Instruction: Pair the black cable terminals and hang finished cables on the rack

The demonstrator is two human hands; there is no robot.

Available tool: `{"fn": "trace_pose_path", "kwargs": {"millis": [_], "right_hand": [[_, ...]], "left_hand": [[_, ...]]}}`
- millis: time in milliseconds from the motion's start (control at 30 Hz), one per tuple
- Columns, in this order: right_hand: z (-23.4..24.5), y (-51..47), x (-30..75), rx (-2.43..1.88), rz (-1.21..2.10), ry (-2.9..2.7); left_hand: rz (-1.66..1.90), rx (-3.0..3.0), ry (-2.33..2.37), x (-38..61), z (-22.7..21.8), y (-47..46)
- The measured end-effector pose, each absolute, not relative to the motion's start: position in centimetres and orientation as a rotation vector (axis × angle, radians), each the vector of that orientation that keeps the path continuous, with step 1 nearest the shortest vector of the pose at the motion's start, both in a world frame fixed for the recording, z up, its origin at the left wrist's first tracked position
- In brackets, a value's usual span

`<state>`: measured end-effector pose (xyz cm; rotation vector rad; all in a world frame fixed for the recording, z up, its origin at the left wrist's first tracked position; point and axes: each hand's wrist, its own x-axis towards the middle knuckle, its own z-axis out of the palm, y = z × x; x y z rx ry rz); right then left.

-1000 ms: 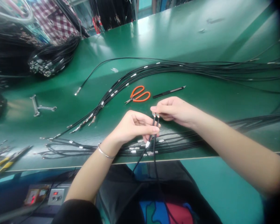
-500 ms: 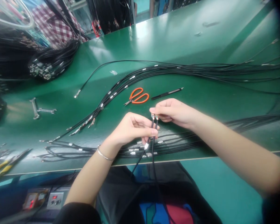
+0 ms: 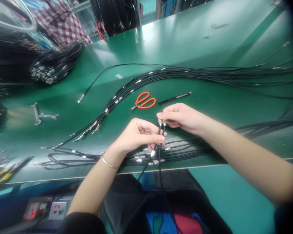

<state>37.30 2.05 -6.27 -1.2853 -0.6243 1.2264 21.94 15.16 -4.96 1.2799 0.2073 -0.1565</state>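
Two black cables point(image 3: 160, 138) rise side by side through my hands, each ending in a small metal crimp terminal point(image 3: 161, 122). My left hand point(image 3: 138, 136) is closed around the cables a little below the terminals. My right hand point(image 3: 180, 117) pinches at the terminal ends with its fingertips. A silver ferrule point(image 3: 152, 153) sits on one cable below my left hand. Beneath my hands, a bundle of similar black cables point(image 3: 183, 151) lies across the green workbench point(image 3: 185, 42).
Orange-handled scissors point(image 3: 143, 102) and a black utility knife point(image 3: 174, 98) lie just beyond my hands. Further cables fan across the bench. Left stand a coiled cable bundle point(image 3: 55, 64), two wrenches point(image 3: 42, 115) and yellow-handled pliers point(image 3: 7, 174). A power socket panel point(image 3: 57, 210) sits below the bench.
My hands and the two cables have barely moved. The whole scene has shifted slightly in the view as my head moved.
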Motion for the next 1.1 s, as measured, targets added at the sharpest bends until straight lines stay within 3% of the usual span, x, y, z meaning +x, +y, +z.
{"fn": "trace_pose_path", "kwargs": {"millis": [733,833,1000,1100], "right_hand": [[-6.4,2.2,37.1,-1.331,1.203,-0.606],[-6.2,2.1,36.7,-1.298,1.243,-0.607],[-5.6,1.5,36.1,-1.098,1.803,-1.081],[-5.3,1.5,36.4,-1.114,1.754,-1.159]], "left_hand": [[-0.151,1.301,0.234,22.0,-5.0,15.0],[-0.023,1.340,0.272,22.1,-5.1,15.4],[0.415,1.423,0.425,22.7,-5.3,17.5],[0.567,1.447,0.472,23.2,-5.2,18.9]]}}
